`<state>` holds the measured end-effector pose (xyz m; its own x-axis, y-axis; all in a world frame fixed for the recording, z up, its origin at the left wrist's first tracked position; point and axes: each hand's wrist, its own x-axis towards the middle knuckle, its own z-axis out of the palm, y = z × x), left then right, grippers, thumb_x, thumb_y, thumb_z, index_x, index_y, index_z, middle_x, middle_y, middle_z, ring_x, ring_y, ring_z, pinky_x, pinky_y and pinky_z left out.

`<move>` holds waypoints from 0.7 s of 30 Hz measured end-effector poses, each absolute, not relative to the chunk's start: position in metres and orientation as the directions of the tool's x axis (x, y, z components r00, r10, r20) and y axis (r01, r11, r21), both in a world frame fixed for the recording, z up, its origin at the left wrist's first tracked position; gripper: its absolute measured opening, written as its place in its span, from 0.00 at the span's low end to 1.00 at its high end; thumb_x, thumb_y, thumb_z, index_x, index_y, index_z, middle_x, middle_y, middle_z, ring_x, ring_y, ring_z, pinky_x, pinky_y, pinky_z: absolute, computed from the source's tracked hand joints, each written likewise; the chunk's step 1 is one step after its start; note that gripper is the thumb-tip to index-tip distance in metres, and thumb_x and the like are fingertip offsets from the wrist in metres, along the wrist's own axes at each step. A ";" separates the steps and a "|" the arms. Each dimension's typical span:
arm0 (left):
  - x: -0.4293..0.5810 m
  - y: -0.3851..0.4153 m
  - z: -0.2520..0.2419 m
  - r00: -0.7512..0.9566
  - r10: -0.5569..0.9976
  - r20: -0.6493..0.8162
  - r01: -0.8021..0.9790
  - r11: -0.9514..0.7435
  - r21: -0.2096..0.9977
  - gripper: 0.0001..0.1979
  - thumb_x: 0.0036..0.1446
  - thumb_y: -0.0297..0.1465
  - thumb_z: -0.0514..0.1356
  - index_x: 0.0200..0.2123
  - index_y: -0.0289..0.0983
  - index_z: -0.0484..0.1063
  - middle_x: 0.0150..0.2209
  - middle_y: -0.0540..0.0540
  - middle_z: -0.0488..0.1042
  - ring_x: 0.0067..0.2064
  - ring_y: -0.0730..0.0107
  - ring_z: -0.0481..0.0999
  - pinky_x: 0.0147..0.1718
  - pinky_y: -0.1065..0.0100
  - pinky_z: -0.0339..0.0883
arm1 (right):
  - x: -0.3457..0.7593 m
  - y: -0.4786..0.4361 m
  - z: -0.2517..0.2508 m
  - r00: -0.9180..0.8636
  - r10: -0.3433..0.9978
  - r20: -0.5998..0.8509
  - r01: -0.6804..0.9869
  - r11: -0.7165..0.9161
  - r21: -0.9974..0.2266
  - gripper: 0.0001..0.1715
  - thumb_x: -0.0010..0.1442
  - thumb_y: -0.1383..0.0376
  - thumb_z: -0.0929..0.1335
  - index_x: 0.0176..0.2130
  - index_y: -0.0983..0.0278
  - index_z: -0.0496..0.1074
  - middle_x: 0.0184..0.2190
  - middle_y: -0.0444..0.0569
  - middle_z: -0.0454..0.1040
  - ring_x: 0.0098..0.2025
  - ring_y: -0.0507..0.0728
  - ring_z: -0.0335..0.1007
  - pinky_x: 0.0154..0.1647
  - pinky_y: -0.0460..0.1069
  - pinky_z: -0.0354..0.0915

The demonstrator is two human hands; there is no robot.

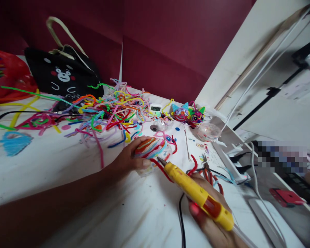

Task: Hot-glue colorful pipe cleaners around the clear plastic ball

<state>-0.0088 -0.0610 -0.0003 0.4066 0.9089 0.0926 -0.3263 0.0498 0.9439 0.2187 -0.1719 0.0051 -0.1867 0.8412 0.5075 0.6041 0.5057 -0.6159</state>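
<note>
My left hand [136, 155] is closed around a clear round ball [152, 150] whose upper side is covered with strips of orange, white, red and blue pipe cleaner. In my right hand [209, 206] is a yellow hot glue gun [193, 189], with a glue stick coming out of its back end. Its metal nozzle points at the ball, close to a red pipe cleaner [161, 168] that hangs off the ball's side. Whether the nozzle touches the ball, I cannot tell. Beside my right hand lie pliers [208, 170] with orange handles.
A heap of colourful pipe cleaners [119, 110] spreads at the back left, before a black bag [64, 72]. Two finished animal heads [188, 115], a small digital clock [155, 109] and a clear bowl-like shell [208, 131] stand behind. A power strip [237, 168] and cables lie right.
</note>
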 end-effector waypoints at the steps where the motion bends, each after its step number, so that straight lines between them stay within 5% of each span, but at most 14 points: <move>1: -0.009 -0.061 0.000 0.408 0.907 0.102 -0.335 0.045 0.941 0.35 0.37 0.35 0.72 0.53 0.43 0.73 0.52 0.46 0.79 0.58 0.43 0.72 0.52 0.57 0.68 | 0.219 -0.172 0.006 -0.160 0.844 0.511 0.589 0.497 -0.637 0.17 0.67 0.51 0.63 0.51 0.52 0.71 0.31 0.48 0.70 0.27 0.59 0.69 0.26 0.52 0.67; 21: -0.008 -0.061 0.000 0.402 0.911 0.096 -0.349 0.056 0.936 0.35 0.36 0.33 0.73 0.52 0.42 0.74 0.50 0.45 0.80 0.56 0.44 0.75 0.50 0.58 0.70 | 0.207 -0.173 0.006 -0.110 0.836 0.538 0.505 0.513 -0.694 0.18 0.66 0.47 0.64 0.47 0.54 0.71 0.30 0.47 0.68 0.26 0.59 0.66 0.25 0.52 0.62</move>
